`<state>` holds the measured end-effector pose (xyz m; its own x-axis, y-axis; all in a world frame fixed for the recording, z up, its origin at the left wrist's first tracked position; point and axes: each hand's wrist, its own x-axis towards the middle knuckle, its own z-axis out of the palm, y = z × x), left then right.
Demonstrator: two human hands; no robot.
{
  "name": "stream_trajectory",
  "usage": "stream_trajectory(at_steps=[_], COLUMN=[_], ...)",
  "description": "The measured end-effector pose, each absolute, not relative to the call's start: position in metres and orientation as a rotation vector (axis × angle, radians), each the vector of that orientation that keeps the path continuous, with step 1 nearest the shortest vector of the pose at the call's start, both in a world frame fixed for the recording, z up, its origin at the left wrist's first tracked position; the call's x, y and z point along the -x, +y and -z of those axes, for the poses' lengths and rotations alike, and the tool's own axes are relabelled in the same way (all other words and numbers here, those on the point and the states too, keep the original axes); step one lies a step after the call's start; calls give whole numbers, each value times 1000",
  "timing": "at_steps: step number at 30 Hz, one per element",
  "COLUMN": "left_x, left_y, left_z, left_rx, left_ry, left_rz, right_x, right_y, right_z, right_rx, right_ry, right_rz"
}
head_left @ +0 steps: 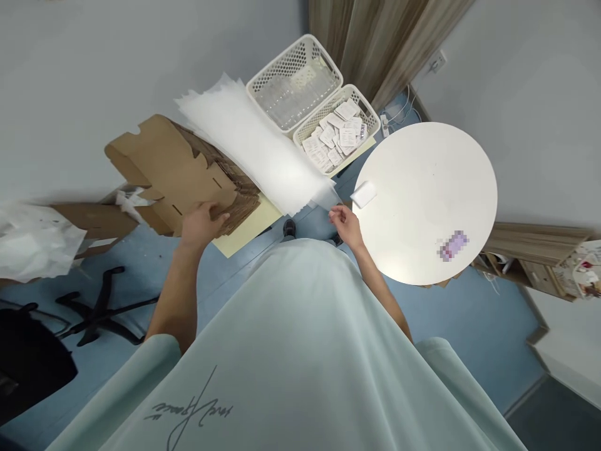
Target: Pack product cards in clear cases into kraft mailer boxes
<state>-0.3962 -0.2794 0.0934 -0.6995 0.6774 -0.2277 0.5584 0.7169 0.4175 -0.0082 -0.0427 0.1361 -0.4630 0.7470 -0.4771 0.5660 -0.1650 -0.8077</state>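
Note:
On the left, my left hand [201,224] is at the near edge of the top flat cardboard box [164,166], its fingers curled onto the cardboard and its thumb apart. More flattened boxes lie stacked beneath it. A thick pile of thin, translucent white packing sheets [256,144] overlaps the stack's right side. My right hand [345,223] pinches at the corner of one sheet that sticks out towards the round table. Close to these fingers, a small white packet [363,194] rests on the table's left edge.
A white round table [427,156] stands at right with a blurred purple item [453,245]. Behind the sheets are a basket of clear plastic pieces [295,81] and a basket of white printed packets [337,134]. A chair base [101,313] and white bags [40,241] are at left.

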Motion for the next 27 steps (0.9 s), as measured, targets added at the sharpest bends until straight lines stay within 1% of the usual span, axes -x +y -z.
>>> stream_trajectory(at_steps=[3, 9, 14, 20, 24, 27], left_x=[408, 419, 431, 426, 414, 407], left_y=[-286, -292, -289, -284, -285, -286], left_z=[-84, -86, -81, -79, -84, -87], left_rx=[-1012, -1041, -1017, -1062, -1089, -1125], left_ry=[2479, 2332, 2304, 2320, 2339, 2330], left_rz=[-489, -589, -637, -640, -635, -634], right_x=[41, 111, 173, 243, 267, 270], right_y=[-58, -90, -117, -141, -145, -146], right_z=[-158, -185, -196, -191, -178, -171], right_rx=[1524, 1432, 1183, 850, 858, 908], right_ry=[-2066, -2364, -2787, -3341, -3574, -3658], right_rz=[-1669, -1564, -1470, -1143, -925, -879])
